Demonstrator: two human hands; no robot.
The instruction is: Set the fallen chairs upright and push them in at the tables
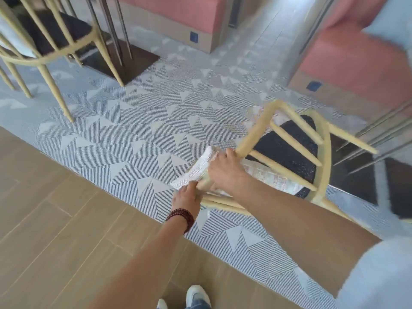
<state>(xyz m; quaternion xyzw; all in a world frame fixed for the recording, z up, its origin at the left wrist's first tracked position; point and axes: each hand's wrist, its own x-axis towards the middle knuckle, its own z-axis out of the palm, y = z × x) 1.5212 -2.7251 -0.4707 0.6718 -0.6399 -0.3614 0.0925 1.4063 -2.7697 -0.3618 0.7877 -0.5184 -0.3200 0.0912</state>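
**A:** Where is the chair?

**B:** The chair (289, 148) is low on my right. It is tipped well off upright over the grey triangle-patterned floor (133, 130). It has a pale yellow frame, thin spindles and a dark seat, and it is blurred. A pale printed wrapping (196, 170) covers part of its back, nearest me.

**A:** And your hands?

**B:** Both hold the chair's back, close together. My left hand (186, 197), with a dark red bead bracelet (180, 219) at the wrist, has its fingers curled round the lower end of the rail. My right hand (223, 170) grips just above it, with the fingers wrapped over the rail beside the wrapping.

**A:** What else is around you?

**B:** A second chair (55, 30) stands upright at the upper left, next to the dark base plate (124, 63) of a bench. Pink booth seats (178, 10) run along the far side. My shoe (197, 294) is on wood-look flooring (55, 219) at the bottom edge.
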